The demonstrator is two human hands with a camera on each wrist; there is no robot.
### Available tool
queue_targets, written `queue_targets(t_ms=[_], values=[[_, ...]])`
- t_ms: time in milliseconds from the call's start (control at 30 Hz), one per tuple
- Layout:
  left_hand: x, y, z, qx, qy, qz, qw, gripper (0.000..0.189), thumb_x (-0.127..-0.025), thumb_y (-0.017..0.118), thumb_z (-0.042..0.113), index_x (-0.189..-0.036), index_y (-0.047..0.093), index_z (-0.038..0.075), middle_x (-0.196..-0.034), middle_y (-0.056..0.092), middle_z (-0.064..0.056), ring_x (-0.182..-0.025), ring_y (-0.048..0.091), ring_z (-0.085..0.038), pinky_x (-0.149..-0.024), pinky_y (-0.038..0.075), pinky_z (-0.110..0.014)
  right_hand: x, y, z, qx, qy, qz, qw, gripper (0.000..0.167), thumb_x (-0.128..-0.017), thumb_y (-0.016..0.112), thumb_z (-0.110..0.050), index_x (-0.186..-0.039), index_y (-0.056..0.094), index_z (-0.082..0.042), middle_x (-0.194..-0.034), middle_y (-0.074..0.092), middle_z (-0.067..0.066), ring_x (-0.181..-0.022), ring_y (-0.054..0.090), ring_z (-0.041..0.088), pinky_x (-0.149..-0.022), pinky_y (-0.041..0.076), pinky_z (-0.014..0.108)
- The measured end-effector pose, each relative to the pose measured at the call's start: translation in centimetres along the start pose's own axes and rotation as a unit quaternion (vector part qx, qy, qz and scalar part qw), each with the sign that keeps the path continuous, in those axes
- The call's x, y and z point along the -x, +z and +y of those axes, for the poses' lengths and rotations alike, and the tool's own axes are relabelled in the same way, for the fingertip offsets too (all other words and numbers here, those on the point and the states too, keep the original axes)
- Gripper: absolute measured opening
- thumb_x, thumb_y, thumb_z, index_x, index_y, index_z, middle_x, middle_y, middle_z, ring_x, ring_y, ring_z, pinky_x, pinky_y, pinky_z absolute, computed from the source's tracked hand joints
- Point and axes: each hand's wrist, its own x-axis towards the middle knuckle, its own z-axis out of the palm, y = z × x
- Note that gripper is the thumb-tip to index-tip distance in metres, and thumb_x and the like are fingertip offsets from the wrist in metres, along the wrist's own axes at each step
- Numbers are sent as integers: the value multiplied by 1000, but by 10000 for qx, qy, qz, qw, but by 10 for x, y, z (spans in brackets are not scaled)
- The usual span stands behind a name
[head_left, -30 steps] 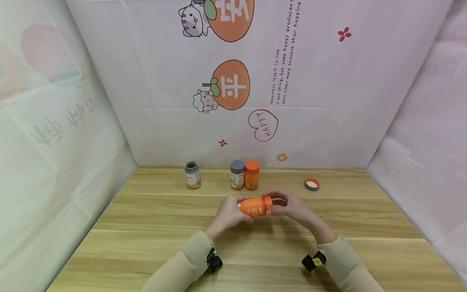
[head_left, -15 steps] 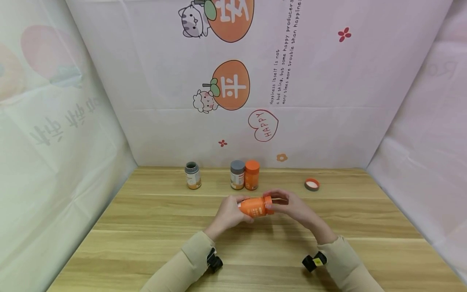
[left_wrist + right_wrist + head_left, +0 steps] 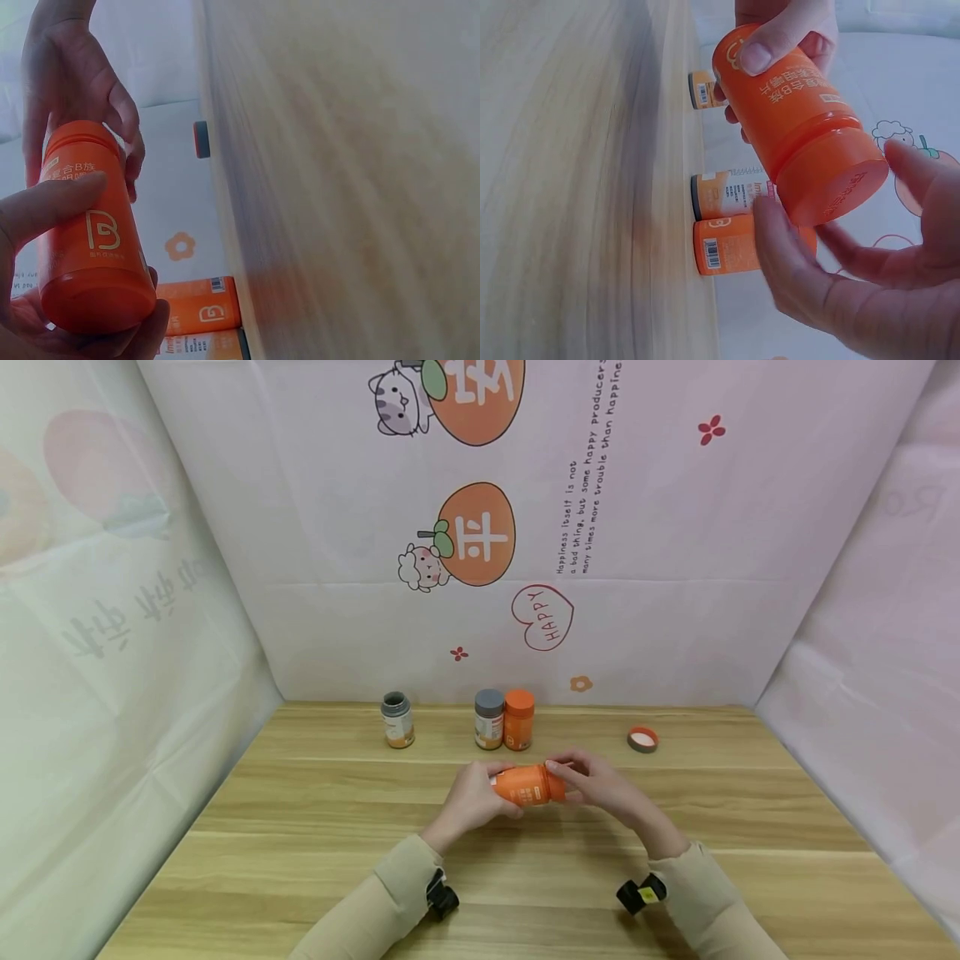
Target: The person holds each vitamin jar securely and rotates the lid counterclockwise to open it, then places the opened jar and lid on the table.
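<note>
An orange supplement bottle [image 3: 521, 785] lies nearly on its side above the table, gripped round its body by my left hand [image 3: 471, 797]. Its orange cap [image 3: 832, 176] is on the neck and points right. My right hand [image 3: 603, 787] has its curled fingers around the cap's rim, as the right wrist view shows. In the left wrist view the left thumb [image 3: 56, 206] presses the label side. The right fingers hide the cap there.
At the back stand an open grey-necked bottle [image 3: 397, 722], a grey-capped bottle [image 3: 489, 722] and another orange bottle [image 3: 518, 722] beside it. A loose cap [image 3: 642, 740] lies to the right on the wooden table [image 3: 337, 810]. Fabric walls enclose the table.
My right fingers have shifted around the cap, with a fingertip now on its upper edge in the head view. The left hand and bottle have hardly moved.
</note>
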Motion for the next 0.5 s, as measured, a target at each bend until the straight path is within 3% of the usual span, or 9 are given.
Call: queue_targets(t_ms=[167, 500], values=[[0, 0, 1, 8, 24, -6, 10000, 67, -56, 88, 10, -119, 65, 8, -109, 69, -5, -89, 58, -15, -79, 48, -35, 0, 2, 0, 0, 169, -155, 9997, 70, -93, 50, -52, -132, 44, 5, -120, 55, 23, -102, 63, 35, -86, 52, 47], [-1, 0, 2, -21, 1, -8, 10000, 67, -56, 88, 11, -119, 65, 7, -107, 69, -5, -86, 58, -15, -76, 47, -33, 0, 5, 1, -120, 431, 16, 9990, 70, -91, 52, -52, -133, 43, 3, -118, 56, 23, -101, 64, 36, -83, 54, 45]])
